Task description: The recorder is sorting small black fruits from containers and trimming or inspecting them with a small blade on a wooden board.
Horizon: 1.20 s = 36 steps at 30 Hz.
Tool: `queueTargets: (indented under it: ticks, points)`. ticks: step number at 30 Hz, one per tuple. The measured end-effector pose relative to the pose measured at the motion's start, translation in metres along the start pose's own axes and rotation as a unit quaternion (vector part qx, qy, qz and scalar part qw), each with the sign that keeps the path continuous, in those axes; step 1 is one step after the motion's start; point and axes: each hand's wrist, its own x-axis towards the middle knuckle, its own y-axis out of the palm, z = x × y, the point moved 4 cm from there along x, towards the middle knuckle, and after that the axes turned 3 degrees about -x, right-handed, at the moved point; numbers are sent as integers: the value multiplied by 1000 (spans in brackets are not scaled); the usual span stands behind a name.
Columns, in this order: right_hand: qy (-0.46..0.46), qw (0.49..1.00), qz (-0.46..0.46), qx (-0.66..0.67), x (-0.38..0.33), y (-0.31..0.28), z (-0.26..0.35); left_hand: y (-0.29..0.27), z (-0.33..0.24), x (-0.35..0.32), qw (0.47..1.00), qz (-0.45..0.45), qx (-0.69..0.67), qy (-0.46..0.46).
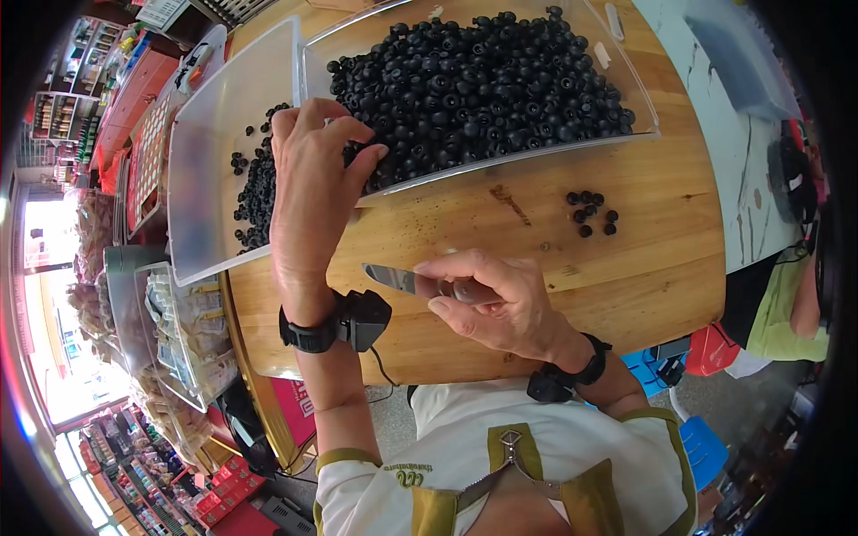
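Nearest the camera is the person's white shirt (572, 438) with olive trim. Beyond it, a large clear tub (500, 163) holds a deep heap of black round pieces (483, 85), many showing a hole. Just beside it on the left, a second translucent tub (201, 201) has smaller black pieces (259, 192) gathered along its right side, much of its floor bare. Both stand on a wooden counter (643, 277), where a small cluster of loose black pieces (591, 210) lies to the right, near a dark stain (511, 205). Past the counter are a white, dark-veined surface (755, 192) on the right, a blue stool (704, 451) below and bagged goods (183, 326) on the left. Of the hands, the left hand (317, 161) reaches over the near left corner of the large tub, thumb and forefinger slightly parted; I cannot tell whether it grips a piece. The right hand (500, 299), fingers curled, grips a short knife (391, 277), its blade pointing left above the counter
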Motion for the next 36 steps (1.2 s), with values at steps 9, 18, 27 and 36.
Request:
queueTargets:
  ticks: [9,18,27,36]
  points:
    - [40,999,4,15,-6,-3,-1,-14,-8,-57,838,-178,-501,-126]
    - [54,995,75,-41,0,12,4,44,-13,-156,568,-194,-757,-257]
    - [-16,992,91,-87,-6,31,-12,62,-15,-179,505,-181,-794,-287]
    - [-22,989,90,-113,-5,30,-9,63,-18,-184,480,-198,-812,-266]
